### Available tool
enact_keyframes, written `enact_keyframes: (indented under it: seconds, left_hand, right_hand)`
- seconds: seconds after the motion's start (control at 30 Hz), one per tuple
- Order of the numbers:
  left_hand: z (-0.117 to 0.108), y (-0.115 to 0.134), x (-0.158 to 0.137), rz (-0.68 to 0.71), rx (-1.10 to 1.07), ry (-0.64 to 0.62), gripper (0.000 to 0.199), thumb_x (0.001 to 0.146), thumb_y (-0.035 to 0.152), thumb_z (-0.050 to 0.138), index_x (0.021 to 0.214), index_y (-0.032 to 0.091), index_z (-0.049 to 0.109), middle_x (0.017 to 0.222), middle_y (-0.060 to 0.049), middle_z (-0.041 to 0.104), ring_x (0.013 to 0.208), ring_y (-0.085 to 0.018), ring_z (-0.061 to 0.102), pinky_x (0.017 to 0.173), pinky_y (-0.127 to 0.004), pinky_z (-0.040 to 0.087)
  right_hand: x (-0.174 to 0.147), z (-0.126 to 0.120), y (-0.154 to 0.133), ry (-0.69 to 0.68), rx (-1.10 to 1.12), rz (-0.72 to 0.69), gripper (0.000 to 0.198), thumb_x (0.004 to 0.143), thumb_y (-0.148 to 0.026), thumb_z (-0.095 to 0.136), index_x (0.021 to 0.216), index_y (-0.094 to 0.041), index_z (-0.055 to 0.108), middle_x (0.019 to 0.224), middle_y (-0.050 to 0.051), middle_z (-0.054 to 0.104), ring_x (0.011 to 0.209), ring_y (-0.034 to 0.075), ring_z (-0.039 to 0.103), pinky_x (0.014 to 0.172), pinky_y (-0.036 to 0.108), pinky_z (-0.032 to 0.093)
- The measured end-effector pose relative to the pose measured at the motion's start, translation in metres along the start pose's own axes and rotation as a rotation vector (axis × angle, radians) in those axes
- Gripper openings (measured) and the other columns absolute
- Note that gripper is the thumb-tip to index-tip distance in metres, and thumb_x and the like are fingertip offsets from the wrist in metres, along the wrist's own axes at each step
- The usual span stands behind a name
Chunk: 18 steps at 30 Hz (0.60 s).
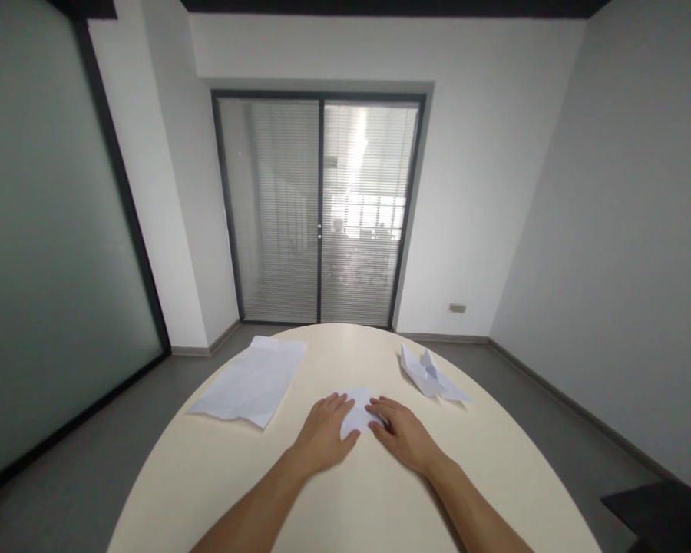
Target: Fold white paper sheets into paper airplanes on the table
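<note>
A small folded piece of white paper (357, 413) lies on the table between my two hands. My left hand (325, 430) rests flat over its left side, fingers stretched out and thumb spread along the near edge. On the other side, my right hand (401, 430) has its fingers and thumb around the right edge of the paper, with a bit of it between them. The underside of the paper and part of its edges are hidden by my fingers.
A creased white sheet (253, 380) lies at the left of the round cream table (345, 507). Folded paper shapes (429, 375) sit near the right rim. Beyond stand glass doors (321, 207) with blinds, and a dark object (662, 511) is at lower right.
</note>
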State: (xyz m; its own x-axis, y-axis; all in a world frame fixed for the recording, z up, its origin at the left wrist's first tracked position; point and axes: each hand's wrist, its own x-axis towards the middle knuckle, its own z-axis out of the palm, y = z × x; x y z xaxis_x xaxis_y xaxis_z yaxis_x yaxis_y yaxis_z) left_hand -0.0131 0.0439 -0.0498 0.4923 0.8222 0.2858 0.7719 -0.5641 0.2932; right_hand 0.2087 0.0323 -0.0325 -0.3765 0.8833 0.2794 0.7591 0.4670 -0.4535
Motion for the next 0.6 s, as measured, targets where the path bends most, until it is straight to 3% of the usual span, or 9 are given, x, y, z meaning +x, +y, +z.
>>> enact_keyframes:
  seconds: [0.2, 0.33, 0.6]
  left_hand:
    - [-0.002, -0.007, 0.001, 0.036, 0.030, 0.018, 0.044, 0.094, 0.042, 0.050, 0.133, 0.022, 0.057, 0.144, -0.009, 0.052, 0.135, -0.027, 0.045, 0.115, -0.042, 0.032]
    - [-0.003, -0.009, -0.001, 0.057, 0.038, 0.034, 0.046, 0.093, 0.044, 0.053, 0.132, 0.021, 0.056, 0.143, -0.010, 0.053, 0.134, -0.027, 0.045, 0.114, -0.042, 0.032]
    - [-0.003, -0.011, -0.001, 0.067, 0.030, 0.031, 0.046, 0.092, 0.042, 0.053, 0.132, 0.020, 0.055, 0.142, -0.009, 0.054, 0.132, -0.028, 0.044, 0.114, -0.044, 0.033]
  right_hand:
    - [0.003, 0.002, 0.001, 0.009, 0.041, -0.006, 0.041, 0.088, -0.038, 0.054, 0.123, -0.019, 0.067, 0.134, 0.011, 0.062, 0.129, 0.027, 0.053, 0.114, 0.044, 0.035]
    - [0.004, 0.006, 0.004, 0.015, 0.028, 0.008, 0.042, 0.087, -0.038, 0.055, 0.122, -0.019, 0.067, 0.134, 0.011, 0.062, 0.128, 0.026, 0.053, 0.112, 0.040, 0.038]
    - [0.010, 0.003, -0.001, 0.111, -0.066, 0.203, 0.030, 0.089, -0.036, 0.047, 0.101, -0.021, 0.070, 0.100, 0.009, 0.072, 0.095, 0.024, 0.064, 0.086, 0.035, 0.047]
